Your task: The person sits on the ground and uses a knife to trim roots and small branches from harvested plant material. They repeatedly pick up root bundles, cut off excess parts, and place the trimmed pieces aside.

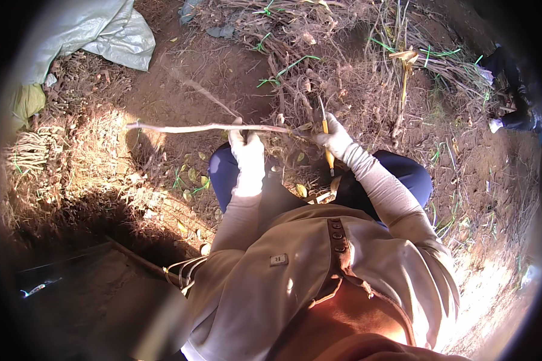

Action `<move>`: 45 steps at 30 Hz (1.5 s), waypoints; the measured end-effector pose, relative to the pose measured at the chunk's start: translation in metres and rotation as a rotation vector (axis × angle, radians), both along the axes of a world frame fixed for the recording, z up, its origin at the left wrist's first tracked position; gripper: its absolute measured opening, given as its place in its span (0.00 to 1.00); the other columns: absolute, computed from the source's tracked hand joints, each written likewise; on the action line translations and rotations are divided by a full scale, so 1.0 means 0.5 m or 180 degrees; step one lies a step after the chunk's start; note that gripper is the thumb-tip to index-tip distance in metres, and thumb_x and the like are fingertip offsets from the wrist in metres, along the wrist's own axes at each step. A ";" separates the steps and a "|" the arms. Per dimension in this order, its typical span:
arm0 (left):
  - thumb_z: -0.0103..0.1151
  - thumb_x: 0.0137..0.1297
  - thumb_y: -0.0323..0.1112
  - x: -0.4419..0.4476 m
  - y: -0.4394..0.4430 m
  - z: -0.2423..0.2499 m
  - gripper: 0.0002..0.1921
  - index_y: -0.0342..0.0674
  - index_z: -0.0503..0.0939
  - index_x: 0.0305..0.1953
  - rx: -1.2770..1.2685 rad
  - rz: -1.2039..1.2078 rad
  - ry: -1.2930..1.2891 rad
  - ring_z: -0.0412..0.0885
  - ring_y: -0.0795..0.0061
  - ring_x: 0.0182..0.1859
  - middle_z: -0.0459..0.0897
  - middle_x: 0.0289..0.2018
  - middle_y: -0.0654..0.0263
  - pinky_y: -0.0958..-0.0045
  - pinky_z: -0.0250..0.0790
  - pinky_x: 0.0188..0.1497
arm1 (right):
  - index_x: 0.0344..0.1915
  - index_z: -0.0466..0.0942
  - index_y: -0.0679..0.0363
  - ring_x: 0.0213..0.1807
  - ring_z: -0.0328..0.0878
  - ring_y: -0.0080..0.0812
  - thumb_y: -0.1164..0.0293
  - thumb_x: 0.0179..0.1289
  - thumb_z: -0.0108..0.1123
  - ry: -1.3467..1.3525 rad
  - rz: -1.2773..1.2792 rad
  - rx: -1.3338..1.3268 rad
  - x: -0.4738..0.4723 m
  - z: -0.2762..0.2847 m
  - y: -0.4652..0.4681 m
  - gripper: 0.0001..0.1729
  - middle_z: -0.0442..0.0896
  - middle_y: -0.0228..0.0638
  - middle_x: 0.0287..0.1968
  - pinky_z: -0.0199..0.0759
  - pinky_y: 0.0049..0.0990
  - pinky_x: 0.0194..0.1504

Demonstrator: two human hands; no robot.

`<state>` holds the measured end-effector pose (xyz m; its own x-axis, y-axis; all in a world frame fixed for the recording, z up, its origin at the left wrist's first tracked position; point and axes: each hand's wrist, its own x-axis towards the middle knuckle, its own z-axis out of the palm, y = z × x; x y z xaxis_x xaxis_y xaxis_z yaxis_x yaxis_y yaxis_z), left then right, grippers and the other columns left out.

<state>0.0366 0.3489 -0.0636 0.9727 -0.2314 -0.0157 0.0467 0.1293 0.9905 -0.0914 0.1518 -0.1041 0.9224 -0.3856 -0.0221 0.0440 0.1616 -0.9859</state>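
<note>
A long thin peeled-looking stick [189,128] lies crosswise in front of my knees. My left hand [246,149], in a white glove, grips it near its middle. In my gloved right hand [338,139] is a yellow-handled hand tool [329,155] with a narrow, slightly curved metal blade pointing away from me. The darker right end of the stick comes up to the fingers of this hand; whether they also hold it, I cannot tell. Below both hands, leaves and bits of wood lie on the soil between my knees.
Piles of twigs and roots [307,81] with green ties cover the ground ahead. Bundled sticks [451,67] lie at upper right, near another person's dark-clothed leg [519,119]. Cut sticks [29,151] are stacked at left, below a grey plastic sheet [117,38].
</note>
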 end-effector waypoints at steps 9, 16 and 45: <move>0.47 0.70 0.33 -0.037 -0.043 0.223 0.13 0.25 0.75 0.43 0.0586 -0.0791 -0.0699 0.82 0.66 0.40 0.82 0.37 0.54 0.68 0.74 0.49 | 0.66 0.51 0.63 0.67 0.59 0.44 0.71 0.44 0.60 0.0325 -0.1036 -0.1252 -0.045 0.061 0.081 0.48 0.61 0.51 0.64 0.54 0.31 0.66; 0.52 0.68 0.35 0.037 -0.062 0.211 0.12 0.30 0.74 0.41 -0.0444 -0.1156 -0.0477 0.82 0.69 0.34 0.81 0.33 0.57 0.69 0.76 0.43 | 0.65 0.54 0.66 0.63 0.64 0.49 0.66 0.47 0.64 0.0330 -0.0558 -0.1550 -0.024 0.157 0.120 0.46 0.66 0.57 0.60 0.59 0.32 0.63; 0.57 0.63 0.27 0.145 -0.264 0.268 0.24 0.30 0.64 0.59 -0.0479 -0.2104 -0.0188 0.71 0.72 0.57 0.68 0.57 0.55 0.75 0.63 0.60 | 0.42 0.69 0.64 0.19 0.67 0.22 0.74 0.53 0.59 -0.0089 -0.2116 -0.0675 -0.231 0.420 -0.219 0.15 0.73 0.30 0.26 0.65 0.21 0.21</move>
<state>0.1090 0.2169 0.0706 0.6245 -0.7730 0.1120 0.1097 0.2288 0.9673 -0.2067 0.0424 0.1056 0.4885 -0.8619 0.1364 0.0926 -0.1043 -0.9902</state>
